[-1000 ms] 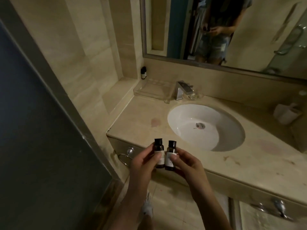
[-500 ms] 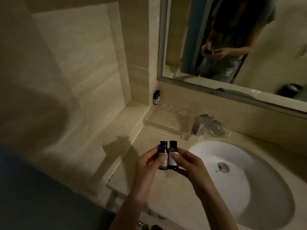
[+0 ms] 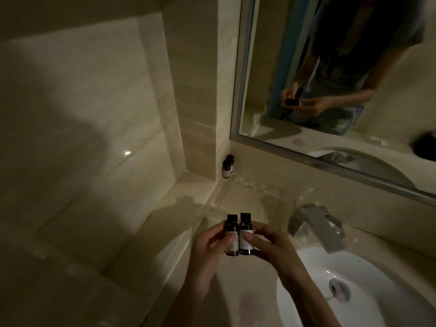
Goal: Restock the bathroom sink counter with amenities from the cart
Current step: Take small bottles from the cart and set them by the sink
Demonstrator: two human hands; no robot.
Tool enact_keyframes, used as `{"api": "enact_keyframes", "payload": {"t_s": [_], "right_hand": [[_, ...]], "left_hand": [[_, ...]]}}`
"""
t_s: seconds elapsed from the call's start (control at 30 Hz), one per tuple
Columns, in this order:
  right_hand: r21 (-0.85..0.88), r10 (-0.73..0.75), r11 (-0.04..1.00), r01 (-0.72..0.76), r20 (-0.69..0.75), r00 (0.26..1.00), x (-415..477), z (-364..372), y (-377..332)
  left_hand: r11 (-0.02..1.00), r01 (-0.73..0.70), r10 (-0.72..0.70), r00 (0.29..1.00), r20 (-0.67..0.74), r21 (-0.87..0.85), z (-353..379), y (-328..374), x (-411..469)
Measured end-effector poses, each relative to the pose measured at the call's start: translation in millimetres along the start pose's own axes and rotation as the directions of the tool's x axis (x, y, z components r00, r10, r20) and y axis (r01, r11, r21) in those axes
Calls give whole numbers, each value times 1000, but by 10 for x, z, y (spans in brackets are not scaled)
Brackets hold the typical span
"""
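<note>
Right now I am in the delivery step: two small dark amenity bottles are up in front of me, low in the middle of the frame, not yet set down. My left hand (image 3: 207, 251) pinches the left bottle (image 3: 232, 236) between thumb and curled fingers, and my right hand (image 3: 271, 246) pinches the right bottle (image 3: 245, 232) the same way. Both bottles are upright, black caps up, pale labels toward me, and they touch side by side. They hang above the beige desk (image 3: 247, 303), just this side of the clear tray (image 3: 226, 187) that sits against the back wall. To the right of the tray is the chrome faucet (image 3: 316, 225), and below that the white basin (image 3: 377, 291) fills the lower right of the frame. Further up, in the wall corner just left of the mirror (image 3: 330, 67), a matching pair of stocked bottles (image 3: 227, 166) is already standing. I judge the next move to be a short reach up the frame to stand my two either in the tray or beside that pair; I cannot tell which spot is meant. It calls for keeping them level and setting them flat on their bases, since such narrow bottles would likely tip, and the tray's clear rim is hard to see in this dim light.
</note>
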State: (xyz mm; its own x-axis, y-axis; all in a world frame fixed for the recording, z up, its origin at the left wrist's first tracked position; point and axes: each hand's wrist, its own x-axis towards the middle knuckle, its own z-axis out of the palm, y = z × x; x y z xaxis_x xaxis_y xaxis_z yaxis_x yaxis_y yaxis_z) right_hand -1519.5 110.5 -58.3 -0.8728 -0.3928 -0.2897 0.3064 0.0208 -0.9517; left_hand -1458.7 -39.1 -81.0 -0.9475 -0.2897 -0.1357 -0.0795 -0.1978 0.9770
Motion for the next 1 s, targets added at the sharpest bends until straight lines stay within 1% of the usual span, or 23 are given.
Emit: {"api": "enact_keyframes", "payload": {"t_s": [0.1,0.23,0.33,0.5,0.57,0.67,0.83,0.9,1.0], "right_hand": [[-30,18,999,-18,-3,1000,457,-98,-30],[-8,33,999,-33,-23,999,1145,-225,25],[-16,40,999,-40,-40,998,1625,-293,83],[-10,55,998,-56,-39,998,2216,-335,299],[-12,63,998,-64,-30,998,2342,-335,392],[-53,63,996,-65,-43,997,2421,-311,504],[-104,-31,994,25,-59,998,2437,-298,588],[-94,-69,994,58,-125,990,2459,-287,573],[-125,-159,984,130,-273,949,2555,-210,538]], "left_hand": [[1000,26,-26,1000,-10,-4,34,-67,460],[998,53,-54,996,-70,-23,91,-210,1116],[998,57,-58,995,-79,-16,110,-356,1573],[997,69,-70,988,-135,-17,69,-665,2100],[996,87,-87,984,-156,-7,50,-767,2187],[996,73,-62,976,-209,49,47,-865,2213],[996,28,-4,965,-264,88,72,-1002,2136],[993,10,21,965,-263,114,103,-1021,2123],[995,-6,32,965,-260,103,113,-1036,2134]]}}
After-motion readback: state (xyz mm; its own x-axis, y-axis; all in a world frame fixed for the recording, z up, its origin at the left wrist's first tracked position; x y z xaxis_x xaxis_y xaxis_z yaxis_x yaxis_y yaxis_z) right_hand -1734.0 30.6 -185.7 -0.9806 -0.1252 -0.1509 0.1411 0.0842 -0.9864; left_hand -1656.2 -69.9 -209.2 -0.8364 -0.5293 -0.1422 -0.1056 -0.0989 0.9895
